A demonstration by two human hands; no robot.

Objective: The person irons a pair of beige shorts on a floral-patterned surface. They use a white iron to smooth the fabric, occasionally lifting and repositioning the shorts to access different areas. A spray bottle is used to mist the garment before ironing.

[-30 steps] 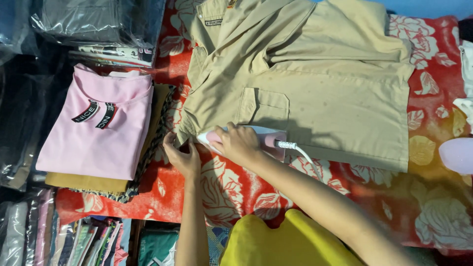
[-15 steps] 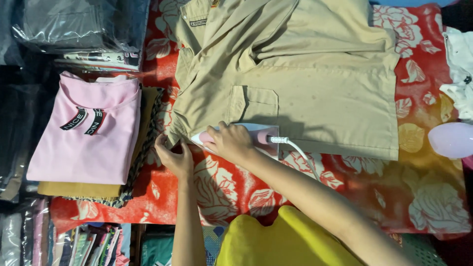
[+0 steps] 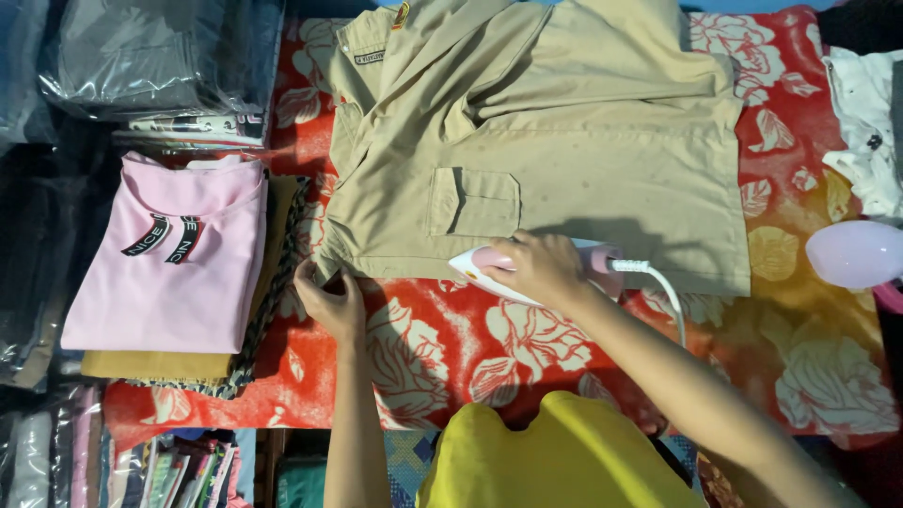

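Note:
A khaki shirt point(image 3: 564, 160) with a chest pocket lies spread on a red floral cloth point(image 3: 451, 348). My right hand point(image 3: 536, 268) grips the handle of a pink and white iron point(image 3: 480, 266), which rests on the shirt's lower hem; its white cord point(image 3: 663, 282) trails to the right. My left hand point(image 3: 329, 299) pinches the shirt's lower left corner against the cloth.
A folded pink top point(image 3: 169, 259) sits on a stack of folded clothes at left. Plastic-wrapped garments point(image 3: 141, 56) lie at the far left. A round pink object point(image 3: 856, 252) and a white cloth point(image 3: 870, 132) are at the right edge. My yellow top point(image 3: 555, 456) fills the bottom.
The iron and my right hand have slid rightward along the hem. My left hand stays at the shirt's corner. The view has shifted slightly.

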